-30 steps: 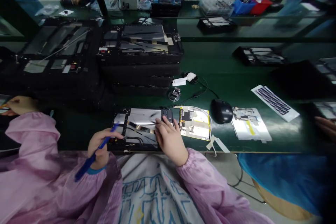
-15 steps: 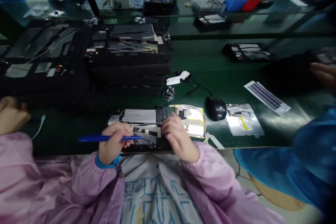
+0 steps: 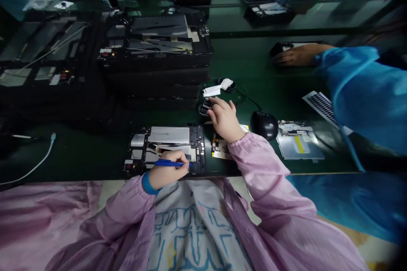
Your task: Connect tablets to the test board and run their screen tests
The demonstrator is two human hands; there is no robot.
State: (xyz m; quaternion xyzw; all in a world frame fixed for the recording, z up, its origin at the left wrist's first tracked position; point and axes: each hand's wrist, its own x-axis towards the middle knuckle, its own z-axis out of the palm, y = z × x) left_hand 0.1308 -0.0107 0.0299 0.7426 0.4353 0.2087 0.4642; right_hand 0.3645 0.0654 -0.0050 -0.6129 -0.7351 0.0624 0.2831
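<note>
An opened tablet chassis with a silver panel lies on the green bench right in front of me. My left hand rests on its near edge, closed round a blue pen-like tool that points right. My right hand has reached beyond a yellow-taped circuit board and its fingers touch a small metal clip-like part. I cannot tell whether the fingers grip the part.
Stacks of black trays with tablet chassis fill the bench behind. A black mouse, a silver plate, a white keypad sheet and white tape lie to the right. A co-worker's blue sleeve reaches in.
My right hand left the tablet chassis and reached forward to the small metal part. My left hand brought the blue tool lower onto the chassis. A co-worker's blue-sleeved arm came in from the right.
</note>
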